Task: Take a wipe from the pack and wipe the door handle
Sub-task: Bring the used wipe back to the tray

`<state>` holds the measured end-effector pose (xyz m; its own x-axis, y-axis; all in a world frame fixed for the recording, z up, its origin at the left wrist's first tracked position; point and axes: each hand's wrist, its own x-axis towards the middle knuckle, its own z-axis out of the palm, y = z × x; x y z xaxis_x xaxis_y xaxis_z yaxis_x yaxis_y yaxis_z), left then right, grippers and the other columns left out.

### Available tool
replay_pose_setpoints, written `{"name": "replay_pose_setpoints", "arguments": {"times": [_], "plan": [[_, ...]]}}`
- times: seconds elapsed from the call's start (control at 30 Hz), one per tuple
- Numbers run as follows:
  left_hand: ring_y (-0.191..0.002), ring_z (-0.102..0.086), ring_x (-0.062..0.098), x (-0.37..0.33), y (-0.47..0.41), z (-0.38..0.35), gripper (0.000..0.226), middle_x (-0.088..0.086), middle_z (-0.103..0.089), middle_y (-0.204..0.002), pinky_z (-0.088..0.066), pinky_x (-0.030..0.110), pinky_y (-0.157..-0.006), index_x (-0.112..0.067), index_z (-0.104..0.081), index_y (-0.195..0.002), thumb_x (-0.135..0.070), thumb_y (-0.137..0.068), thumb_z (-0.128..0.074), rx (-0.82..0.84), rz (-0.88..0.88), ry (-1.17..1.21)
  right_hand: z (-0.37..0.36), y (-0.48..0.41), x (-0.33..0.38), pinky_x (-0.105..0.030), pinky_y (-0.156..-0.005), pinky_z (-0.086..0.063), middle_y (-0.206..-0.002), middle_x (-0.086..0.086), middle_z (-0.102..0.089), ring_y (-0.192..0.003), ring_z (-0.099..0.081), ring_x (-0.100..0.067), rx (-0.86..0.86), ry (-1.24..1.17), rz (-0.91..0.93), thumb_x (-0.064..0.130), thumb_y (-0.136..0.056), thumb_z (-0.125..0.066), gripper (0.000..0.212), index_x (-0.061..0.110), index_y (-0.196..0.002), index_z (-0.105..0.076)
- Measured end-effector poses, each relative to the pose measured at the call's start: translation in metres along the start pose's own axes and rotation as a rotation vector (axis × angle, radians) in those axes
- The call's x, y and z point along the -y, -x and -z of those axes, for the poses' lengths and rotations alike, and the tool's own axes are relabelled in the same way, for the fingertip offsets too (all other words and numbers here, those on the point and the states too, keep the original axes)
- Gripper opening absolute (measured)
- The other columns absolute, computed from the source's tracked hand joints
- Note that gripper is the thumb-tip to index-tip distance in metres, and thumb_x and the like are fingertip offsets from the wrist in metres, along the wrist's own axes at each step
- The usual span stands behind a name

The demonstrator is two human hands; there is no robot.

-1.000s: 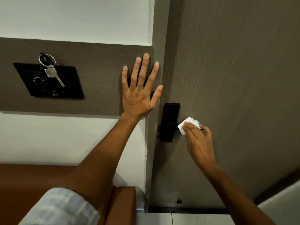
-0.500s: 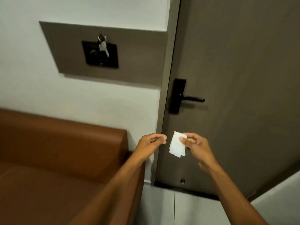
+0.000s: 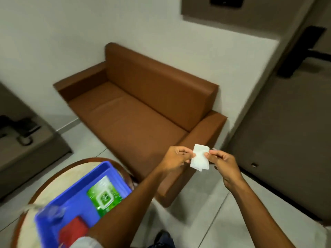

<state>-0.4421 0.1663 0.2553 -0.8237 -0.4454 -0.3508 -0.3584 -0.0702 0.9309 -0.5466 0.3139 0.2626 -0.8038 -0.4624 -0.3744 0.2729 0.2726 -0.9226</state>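
Note:
A small folded white wipe [image 3: 199, 157] is pinched between both hands in front of me, above the sofa's near armrest. My left hand [image 3: 176, 157] grips its left edge and my right hand [image 3: 222, 162] grips its right edge. The green wipe pack [image 3: 104, 195] lies in a blue tray [image 3: 77, 192] at the lower left, partly under my left forearm. The black door handle [image 3: 317, 54] is blurred at the far right edge, on the grey door [image 3: 279, 131], well away from both hands.
A brown sofa [image 3: 139, 111] stands against the white wall. The tray rests on a round wood-rimmed table [image 3: 52, 183] and also holds something red [image 3: 74, 230]. A grey cabinet [image 3: 21, 140] stands at the left. A black wall panel [image 3: 226, 2] sits at the top.
The view has swung left and down, away from the door, so the sofa, table and tray now show. My left hand has closed on the wipe, which both hands now hold.

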Motion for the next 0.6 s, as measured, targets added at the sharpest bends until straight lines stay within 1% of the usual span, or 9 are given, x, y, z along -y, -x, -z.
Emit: {"name": "replay_pose_setpoints", "arguments": {"times": [0.07, 0.13, 0.2, 0.27, 0.33, 0.4, 0.47, 0.53, 0.6], "plan": [[-0.053, -0.059, 0.001, 0.020, 0.025, 0.029, 0.003, -0.011, -0.070, -0.061, -0.043, 0.011, -0.048, -0.009, -0.072, -0.088, -0.010, -0.086, -0.070, -0.072, 0.019, 0.022, -0.035, 0.011, -0.009, -0.022, -0.061, -0.049, -0.089, 0.001, -0.069, -0.080, -0.065, -0.011, 0.065, 0.028, -0.031, 0.011, -0.082, -0.071, 0.013, 0.010, -0.095, -0.068], [-0.054, -0.060, 0.000, 0.042, 0.050, 0.059, 0.005, -0.012, -0.070, -0.062, -0.043, 0.011, -0.048, -0.011, -0.072, -0.090, -0.011, -0.085, -0.071, -0.159, 0.047, 0.043, -0.076, 0.022, -0.019, -0.029, -0.069, -0.054, -0.092, -0.008, -0.069, -0.082, -0.065, -0.019, 0.134, 0.037, -0.072, 0.007, -0.083, -0.070, 0.014, 0.005, -0.096, -0.067], [-0.052, -0.059, -0.001, 0.067, 0.072, 0.088, 0.015, -0.011, -0.069, -0.063, -0.043, 0.011, -0.048, -0.005, -0.072, -0.098, -0.010, -0.084, -0.072, -0.254, 0.084, 0.063, -0.118, 0.034, -0.029, -0.026, -0.062, -0.054, -0.091, -0.011, -0.070, -0.078, -0.066, -0.021, 0.199, 0.048, -0.107, 0.005, -0.083, -0.069, 0.016, 0.001, -0.099, -0.067], [-0.050, -0.059, 0.000, 0.093, 0.096, 0.119, 0.013, -0.013, -0.068, -0.058, -0.044, 0.013, -0.050, -0.006, -0.071, -0.097, -0.008, -0.084, -0.072, -0.342, 0.132, 0.092, -0.163, 0.046, -0.043, -0.018, -0.050, -0.051, -0.085, -0.008, -0.069, -0.071, -0.065, -0.017, 0.255, 0.092, -0.130, 0.004, -0.082, -0.069, 0.015, 0.000, -0.097, -0.067], [-0.049, -0.060, 0.000, 0.120, 0.118, 0.150, 0.009, -0.013, -0.068, -0.056, -0.045, 0.012, -0.049, -0.010, -0.070, -0.093, -0.006, -0.084, -0.071, -0.404, 0.184, 0.118, -0.207, 0.058, -0.061, -0.017, -0.051, -0.050, -0.079, -0.009, -0.068, -0.066, -0.064, -0.014, 0.288, 0.123, -0.146, 0.000, -0.081, -0.069, 0.015, -0.003, -0.095, -0.066], [-0.053, -0.062, 0.004, 0.151, 0.138, 0.176, 0.008, -0.008, -0.068, -0.062, -0.046, 0.013, -0.050, -0.008, -0.069, -0.091, -0.003, -0.084, -0.070, -0.476, 0.252, 0.151, -0.247, 0.069, -0.083, -0.017, -0.055, -0.050, -0.074, -0.011, -0.066, -0.057, -0.062, -0.007, 0.331, 0.176, -0.173, -0.005, -0.080, -0.068, 0.014, -0.006, -0.094, -0.064], [-0.059, -0.059, 0.012, 0.197, 0.154, 0.211, 0.007, 0.001, -0.066, -0.070, -0.051, 0.020, -0.057, -0.006, -0.069, -0.089, -0.003, -0.083, -0.071, -0.557, 0.339, 0.189, -0.303, 0.079, -0.115, -0.026, -0.064, -0.052, -0.078, -0.015, -0.067, -0.063, -0.063, -0.015, 0.371, 0.251, -0.218, -0.005, -0.078, -0.070, 0.016, 0.000, -0.092, -0.063], [-0.060, -0.059, 0.018, 0.235, 0.168, 0.238, 0.013, 0.011, -0.066, -0.074, -0.053, 0.028, -0.059, -0.002, -0.068, -0.094, -0.003, -0.082, -0.072, -0.643, 0.428, 0.231, -0.349, 0.087, -0.144, -0.033, -0.071, -0.050, -0.082, -0.016, -0.066, -0.071, -0.060, -0.022, 0.357, 0.359, -0.242, -0.002, -0.073, -0.073, 0.025, 0.009, -0.091, -0.059], [-0.047, -0.057, 0.014, 0.283, 0.183, 0.275, 0.018, 0.012, -0.064, -0.065, -0.047, 0.025, -0.048, -0.008, -0.061, -0.095, -0.003, -0.081, -0.072, -0.715, 0.519, 0.265, -0.409, 0.091, -0.182, -0.034, -0.072, -0.050, -0.083, -0.016, -0.067, -0.075, -0.061, -0.024, 0.349, 0.468, -0.247, 0.000, -0.068, -0.072, 0.031, 0.014, -0.088, -0.052]]}}
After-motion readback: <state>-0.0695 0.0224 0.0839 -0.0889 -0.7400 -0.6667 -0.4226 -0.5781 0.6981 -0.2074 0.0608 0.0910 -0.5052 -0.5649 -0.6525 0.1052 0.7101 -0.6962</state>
